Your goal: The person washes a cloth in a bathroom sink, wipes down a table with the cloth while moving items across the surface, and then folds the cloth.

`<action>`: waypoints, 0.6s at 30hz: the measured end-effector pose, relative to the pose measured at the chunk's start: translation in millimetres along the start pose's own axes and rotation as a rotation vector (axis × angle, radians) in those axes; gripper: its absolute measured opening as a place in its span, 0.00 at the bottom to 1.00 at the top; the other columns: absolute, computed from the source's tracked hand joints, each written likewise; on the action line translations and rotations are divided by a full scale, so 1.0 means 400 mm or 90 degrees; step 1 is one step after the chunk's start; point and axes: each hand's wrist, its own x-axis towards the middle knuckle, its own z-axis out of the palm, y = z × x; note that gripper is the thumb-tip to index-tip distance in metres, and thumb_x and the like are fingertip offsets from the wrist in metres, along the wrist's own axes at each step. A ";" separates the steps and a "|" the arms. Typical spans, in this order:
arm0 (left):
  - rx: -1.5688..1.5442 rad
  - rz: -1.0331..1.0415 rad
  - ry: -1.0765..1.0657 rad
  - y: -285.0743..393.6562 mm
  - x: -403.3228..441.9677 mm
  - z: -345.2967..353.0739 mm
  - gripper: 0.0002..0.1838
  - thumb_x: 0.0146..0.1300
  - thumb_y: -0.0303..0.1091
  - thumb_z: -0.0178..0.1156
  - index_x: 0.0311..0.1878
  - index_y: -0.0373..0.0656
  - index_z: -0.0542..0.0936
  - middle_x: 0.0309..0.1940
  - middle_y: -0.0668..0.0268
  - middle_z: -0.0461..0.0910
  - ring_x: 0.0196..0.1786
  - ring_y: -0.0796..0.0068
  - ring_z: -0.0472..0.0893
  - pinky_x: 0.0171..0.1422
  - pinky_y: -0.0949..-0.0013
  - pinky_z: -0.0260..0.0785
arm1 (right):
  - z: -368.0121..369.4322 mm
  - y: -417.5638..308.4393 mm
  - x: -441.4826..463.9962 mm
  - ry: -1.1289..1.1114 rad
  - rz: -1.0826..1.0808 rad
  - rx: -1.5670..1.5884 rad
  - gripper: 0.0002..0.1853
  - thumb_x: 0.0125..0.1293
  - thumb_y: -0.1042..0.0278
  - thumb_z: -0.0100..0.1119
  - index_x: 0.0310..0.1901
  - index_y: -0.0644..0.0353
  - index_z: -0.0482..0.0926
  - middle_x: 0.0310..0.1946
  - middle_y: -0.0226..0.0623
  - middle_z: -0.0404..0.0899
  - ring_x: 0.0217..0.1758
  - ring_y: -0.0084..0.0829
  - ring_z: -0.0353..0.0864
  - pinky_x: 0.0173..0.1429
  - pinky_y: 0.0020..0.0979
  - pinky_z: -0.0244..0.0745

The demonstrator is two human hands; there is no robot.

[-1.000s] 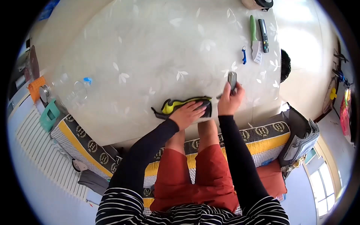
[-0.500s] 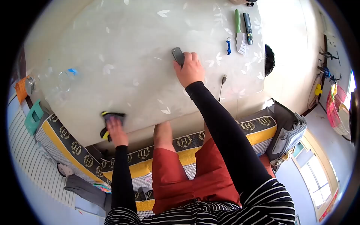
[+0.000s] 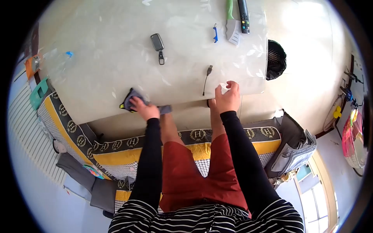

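Observation:
My left hand [image 3: 146,109] is closed on a dark grey cloth item with yellow-green edging [image 3: 134,99], at the near edge of the table [image 3: 108,77]. One end of the item hangs out to the right of the hand. My right hand [image 3: 228,97] is over the near table edge, thumb and fingers curved and apart; a small pale patch shows beside the fingertips, too unclear to name. A short black cable [image 3: 207,79] lies left of that hand. Farther off, a dark key fob with a clip [image 3: 157,43] lies on the table.
A green-handled knife [image 3: 233,29], a black remote [image 3: 244,17] and a blue bottle-opener-like item [image 3: 215,34] lie at the far right. A black-lined bin [image 3: 276,60] stands beyond the right edge. Clear plastic items [image 3: 58,64] lie at the left. A patterned sofa [image 3: 198,136] is below.
The key fob has left my right hand and lies on the table. My right hand has moved back right. The cloth went left under my left hand and is now gripped, partly lifted.

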 end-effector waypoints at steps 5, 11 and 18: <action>-0.125 -0.045 -0.049 0.322 -0.213 0.058 0.44 0.55 0.17 0.53 0.80 0.34 0.59 0.83 0.42 0.50 0.85 0.38 0.47 0.87 0.43 0.40 | -0.088 0.146 0.016 -0.046 0.068 0.054 0.15 0.62 0.64 0.66 0.47 0.62 0.78 0.39 0.40 0.80 0.41 0.44 0.83 0.48 0.42 0.78; -0.432 -0.040 -0.126 0.387 -0.376 -0.034 0.34 0.56 0.15 0.45 0.69 0.32 0.76 0.69 0.43 0.76 0.72 0.53 0.76 0.78 0.63 0.63 | -0.138 0.327 -0.033 -0.014 0.160 0.168 0.12 0.65 0.68 0.64 0.45 0.65 0.78 0.33 0.40 0.82 0.32 0.35 0.84 0.42 0.37 0.78; -0.694 -0.048 -0.193 0.624 -0.477 -0.158 0.33 0.60 0.14 0.42 0.70 0.29 0.74 0.67 0.53 0.78 0.66 0.67 0.78 0.76 0.66 0.65 | -0.232 0.366 -0.095 -0.176 0.445 0.532 0.13 0.75 0.63 0.59 0.52 0.62 0.75 0.40 0.36 0.81 0.33 0.25 0.82 0.35 0.29 0.78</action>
